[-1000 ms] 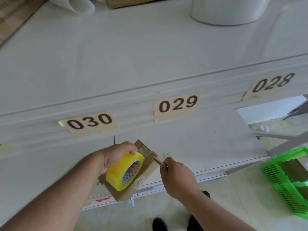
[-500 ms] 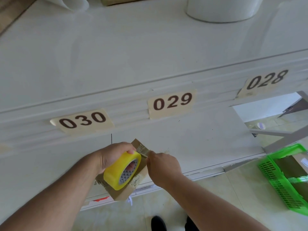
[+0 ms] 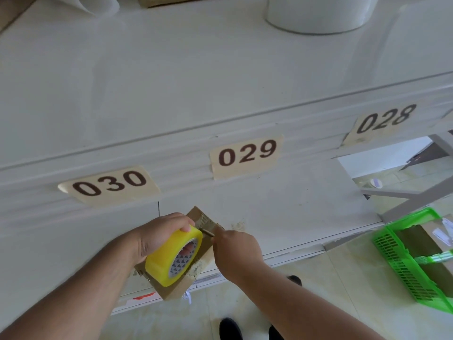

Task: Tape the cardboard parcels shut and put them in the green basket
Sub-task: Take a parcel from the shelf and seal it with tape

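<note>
A small flat cardboard parcel [image 3: 204, 220] lies on the white shelf [image 3: 282, 217] near its front edge, partly hanging over it. My left hand [image 3: 159, 235] grips a yellow tape roll [image 3: 172, 260] standing on the parcel, fingers through its core. My right hand [image 3: 236, 252] pinches a thin dark tool [image 3: 207, 233] whose tip sits at the roll, over the parcel's top. The green basket [image 3: 402, 266] stands on the floor at the lower right with brown parcels [image 3: 416, 241] inside.
Beige labels 030 [image 3: 110, 185], 029 [image 3: 247, 154] and 028 [image 3: 386, 121] are stuck on the shelf ledge. A large white roll [image 3: 318, 13] stands at the back of the upper surface. My shoes [image 3: 230, 328] are on the tiled floor below.
My right hand has moved left from beside the parcel until its tool reaches the tape roll. The left hand keeps the roll on the parcel.
</note>
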`<state>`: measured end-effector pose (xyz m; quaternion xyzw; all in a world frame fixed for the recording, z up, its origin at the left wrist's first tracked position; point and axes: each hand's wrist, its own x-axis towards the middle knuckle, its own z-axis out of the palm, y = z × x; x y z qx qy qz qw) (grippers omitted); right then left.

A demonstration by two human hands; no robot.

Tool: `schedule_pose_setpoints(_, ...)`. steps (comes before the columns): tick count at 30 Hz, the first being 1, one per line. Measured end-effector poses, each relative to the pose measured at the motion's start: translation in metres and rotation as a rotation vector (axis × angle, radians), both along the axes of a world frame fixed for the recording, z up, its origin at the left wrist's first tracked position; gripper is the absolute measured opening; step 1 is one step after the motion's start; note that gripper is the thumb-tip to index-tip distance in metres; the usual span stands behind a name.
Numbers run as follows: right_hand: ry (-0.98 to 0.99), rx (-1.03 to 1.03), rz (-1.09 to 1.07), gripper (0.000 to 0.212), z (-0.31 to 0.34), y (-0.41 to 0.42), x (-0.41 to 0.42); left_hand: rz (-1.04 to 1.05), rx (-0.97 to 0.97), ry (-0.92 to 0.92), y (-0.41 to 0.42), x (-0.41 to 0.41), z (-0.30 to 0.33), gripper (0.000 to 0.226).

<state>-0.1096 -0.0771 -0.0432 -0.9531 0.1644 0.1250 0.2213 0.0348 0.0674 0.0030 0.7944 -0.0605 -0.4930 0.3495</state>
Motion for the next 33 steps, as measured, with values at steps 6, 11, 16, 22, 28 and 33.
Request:
schedule_pose_setpoints(6, -0.063, 0.039, -0.118, 0.028, 0.000, -0.008, -0.020, -0.013, 0.013, -0.031, 0.001, 0.001, 0.000, 0.039)
schedule_pose_setpoints(11, 0.016, 0.054, -0.028, 0.008, 0.000, 0.006, 0.014, -0.009, -0.008, -0.054, 0.001, -0.004, 0.003, 0.041)
schedule_pose_setpoints(16, -0.030, 0.077, -0.142, 0.015, -0.002, -0.002, -0.001, 0.019, -0.034, -0.046, 0.010, -0.011, 0.004, 0.039)
schedule_pose_setpoints(22, 0.019, 0.067, -0.438, 0.033, -0.040, -0.069, -0.013, 0.168, -0.209, 0.081, 0.024, -0.023, 0.008, 0.051)
schedule_pose_setpoints(28, 0.006, 0.108, -0.361, 0.043, -0.058, -0.081, 0.012, 0.244, -0.262, 0.010, 0.029, -0.033, 0.008, 0.045)
schedule_pose_setpoints(33, 0.000, 0.316, -0.187, 0.048, -0.036, -0.021, 0.052, 0.238, -0.270, -0.054, 0.039, -0.037, 0.005, 0.041)
